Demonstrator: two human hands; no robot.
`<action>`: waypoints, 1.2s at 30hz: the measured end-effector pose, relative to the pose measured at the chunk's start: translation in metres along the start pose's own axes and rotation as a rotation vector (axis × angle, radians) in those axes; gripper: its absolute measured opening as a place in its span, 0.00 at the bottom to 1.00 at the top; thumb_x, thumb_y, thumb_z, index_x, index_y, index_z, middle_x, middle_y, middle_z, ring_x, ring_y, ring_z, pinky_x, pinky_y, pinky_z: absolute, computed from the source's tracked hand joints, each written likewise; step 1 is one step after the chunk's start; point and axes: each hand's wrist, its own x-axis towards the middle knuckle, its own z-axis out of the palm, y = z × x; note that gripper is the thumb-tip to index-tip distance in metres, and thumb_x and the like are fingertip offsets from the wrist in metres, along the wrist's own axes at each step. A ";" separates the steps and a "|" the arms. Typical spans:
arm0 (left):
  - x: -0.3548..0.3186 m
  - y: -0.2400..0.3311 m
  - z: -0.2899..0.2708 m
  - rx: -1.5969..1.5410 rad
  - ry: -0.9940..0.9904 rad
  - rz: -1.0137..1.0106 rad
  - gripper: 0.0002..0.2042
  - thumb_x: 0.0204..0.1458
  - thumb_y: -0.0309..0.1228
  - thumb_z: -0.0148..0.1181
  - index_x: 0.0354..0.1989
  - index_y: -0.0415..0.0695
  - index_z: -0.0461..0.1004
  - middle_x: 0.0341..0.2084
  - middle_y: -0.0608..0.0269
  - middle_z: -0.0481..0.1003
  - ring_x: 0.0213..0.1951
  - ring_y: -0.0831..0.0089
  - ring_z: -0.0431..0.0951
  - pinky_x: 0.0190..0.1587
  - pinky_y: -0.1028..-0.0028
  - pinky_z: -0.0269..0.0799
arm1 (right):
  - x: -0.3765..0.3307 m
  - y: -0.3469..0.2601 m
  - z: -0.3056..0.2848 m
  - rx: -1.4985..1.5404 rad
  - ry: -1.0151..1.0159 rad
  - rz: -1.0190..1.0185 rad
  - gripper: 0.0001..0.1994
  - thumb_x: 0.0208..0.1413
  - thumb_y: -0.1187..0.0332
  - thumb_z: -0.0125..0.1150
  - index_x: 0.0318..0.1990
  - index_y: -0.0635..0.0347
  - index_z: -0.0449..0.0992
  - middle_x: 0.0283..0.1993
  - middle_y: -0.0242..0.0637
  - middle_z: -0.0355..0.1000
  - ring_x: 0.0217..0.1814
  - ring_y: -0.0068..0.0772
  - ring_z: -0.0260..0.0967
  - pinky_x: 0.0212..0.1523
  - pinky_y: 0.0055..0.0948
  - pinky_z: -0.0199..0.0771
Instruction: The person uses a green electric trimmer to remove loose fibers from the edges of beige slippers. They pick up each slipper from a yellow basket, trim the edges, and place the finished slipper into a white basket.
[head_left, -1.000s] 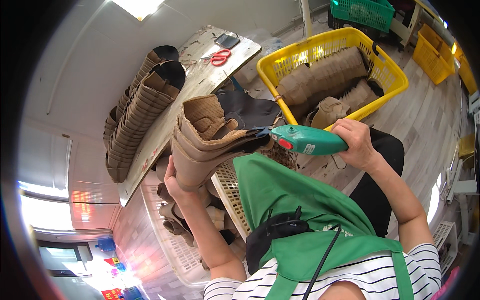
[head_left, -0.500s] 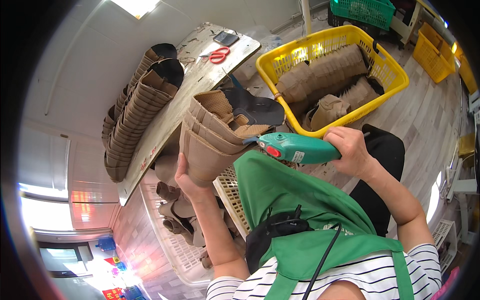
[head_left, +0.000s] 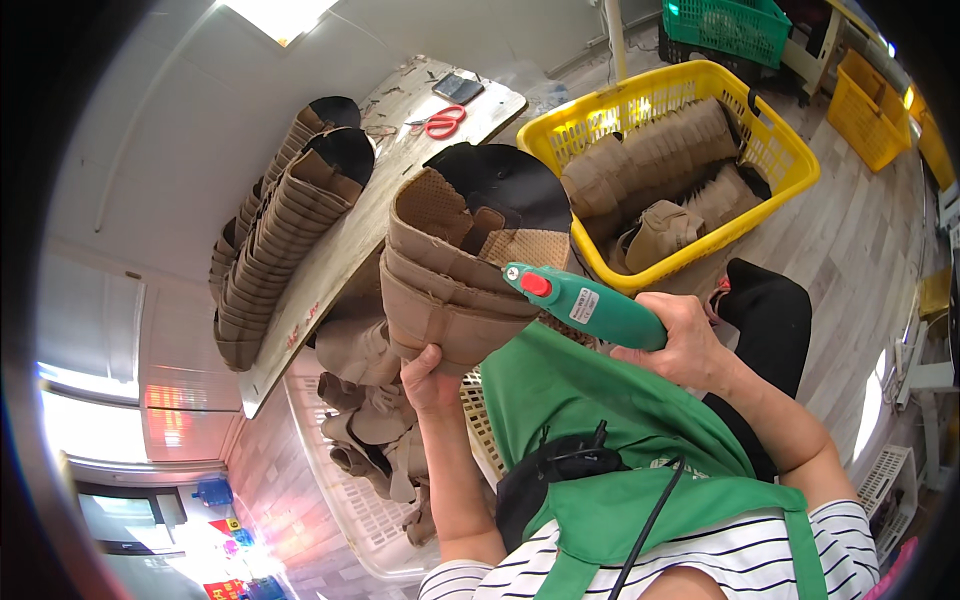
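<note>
A short nested stack of tan shoe uppers (head_left: 455,300) with black lining is propped up in my left hand (head_left: 432,380), whose fingers are closed round its lower end. My right hand (head_left: 685,340) is wrapped round the handle of a green handheld electric cutter (head_left: 590,308) with a red button. The cutter's front end is at the right edge of the uppers, against or just in front of their rims; its blade is hidden there. Inside the top upper, a perforated tan lining shows.
On the bench (head_left: 400,165) at the left lie long nested stacks of uppers (head_left: 285,240), red-handled scissors (head_left: 440,122) and a phone (head_left: 458,88). A yellow basket (head_left: 655,275) of uppers stands far right. Below the bench is a white basket (head_left: 350,520) with more uppers.
The stack of uppers has turned, its opening now facing me more. The cutter has tilted, with its handle end lower, and its tip sits closer in against the uppers.
</note>
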 end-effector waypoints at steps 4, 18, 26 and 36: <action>-0.004 -0.007 0.005 0.104 0.003 -0.029 0.39 0.38 0.15 0.62 0.65 0.38 0.58 0.59 0.50 0.67 0.61 0.51 0.66 0.64 0.50 0.61 | 0.005 -0.005 0.004 0.067 0.034 0.002 0.16 0.40 0.67 0.74 0.33 0.65 0.74 0.30 0.46 0.72 0.31 0.48 0.71 0.34 0.36 0.71; -0.014 -0.011 0.016 0.827 0.081 0.287 0.28 0.39 0.11 0.63 0.54 0.37 0.70 0.48 0.59 0.75 0.50 0.66 0.75 0.54 0.66 0.70 | -0.001 -0.006 0.010 0.045 0.131 0.069 0.17 0.42 0.66 0.73 0.35 0.65 0.74 0.32 0.46 0.73 0.32 0.46 0.73 0.35 0.35 0.71; -0.025 -0.025 0.011 1.526 -0.136 0.723 0.17 0.41 0.14 0.57 0.43 0.35 0.76 0.39 0.53 0.79 0.44 0.57 0.79 0.48 0.66 0.72 | 0.006 -0.015 0.011 0.174 0.154 0.200 0.17 0.45 0.71 0.73 0.42 0.67 0.75 0.32 0.36 0.74 0.33 0.24 0.70 0.37 0.28 0.71; -0.034 -0.039 0.012 1.781 -0.297 0.862 0.19 0.35 0.16 0.54 0.39 0.39 0.79 0.40 0.49 0.78 0.44 0.44 0.76 0.49 0.52 0.70 | 0.035 -0.007 0.009 0.145 0.150 0.316 0.18 0.45 0.63 0.74 0.38 0.67 0.76 0.32 0.41 0.77 0.32 0.31 0.74 0.37 0.31 0.72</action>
